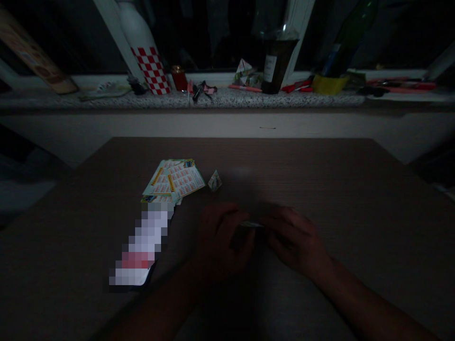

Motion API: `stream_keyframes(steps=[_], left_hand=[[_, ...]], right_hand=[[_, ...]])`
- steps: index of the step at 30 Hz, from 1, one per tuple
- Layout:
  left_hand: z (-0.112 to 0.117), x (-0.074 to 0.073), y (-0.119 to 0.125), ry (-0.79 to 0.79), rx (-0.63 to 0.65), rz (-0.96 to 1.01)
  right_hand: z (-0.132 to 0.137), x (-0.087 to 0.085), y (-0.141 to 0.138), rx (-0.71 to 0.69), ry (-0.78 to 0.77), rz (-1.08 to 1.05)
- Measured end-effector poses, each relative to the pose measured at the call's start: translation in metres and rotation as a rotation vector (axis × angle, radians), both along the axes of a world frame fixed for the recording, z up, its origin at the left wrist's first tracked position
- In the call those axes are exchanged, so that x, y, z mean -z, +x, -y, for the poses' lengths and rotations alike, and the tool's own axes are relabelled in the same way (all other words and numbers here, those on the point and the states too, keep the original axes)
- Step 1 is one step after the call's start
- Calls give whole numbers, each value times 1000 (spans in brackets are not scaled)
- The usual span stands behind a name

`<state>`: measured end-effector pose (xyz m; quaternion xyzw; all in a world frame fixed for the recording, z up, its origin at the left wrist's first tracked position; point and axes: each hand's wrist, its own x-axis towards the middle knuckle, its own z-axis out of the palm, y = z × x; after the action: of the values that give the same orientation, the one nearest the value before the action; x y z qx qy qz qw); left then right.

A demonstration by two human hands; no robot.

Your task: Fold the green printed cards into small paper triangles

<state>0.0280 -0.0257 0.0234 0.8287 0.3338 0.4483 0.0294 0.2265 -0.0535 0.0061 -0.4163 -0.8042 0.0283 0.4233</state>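
Observation:
The scene is very dark. My left hand (222, 237) and my right hand (295, 239) meet low over the brown table (320, 180), fingers curled around a small piece of paper (250, 226) held between them. Only a pale edge of that paper shows. Beyond the left hand lies a small folded paper shape (214, 180). A stack of printed colourful sheets (174, 180) rests further left, and a blurred-out flat object (142, 248) lies below the stack.
A speckled windowsill (227, 98) runs along the back. On it stand a white bottle with red checks (144, 49), a small red jar (178, 78), a dark bottle (277, 61), a green bottle (350, 38), folded papers and red pens.

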Motion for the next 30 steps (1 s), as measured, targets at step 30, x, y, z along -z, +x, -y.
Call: stream_keyframes(steps=[30], left_hand=[[-7,-7,10,-30,-61,-128]], right_hand=[[1,-5,-6,-72,191,-5]])
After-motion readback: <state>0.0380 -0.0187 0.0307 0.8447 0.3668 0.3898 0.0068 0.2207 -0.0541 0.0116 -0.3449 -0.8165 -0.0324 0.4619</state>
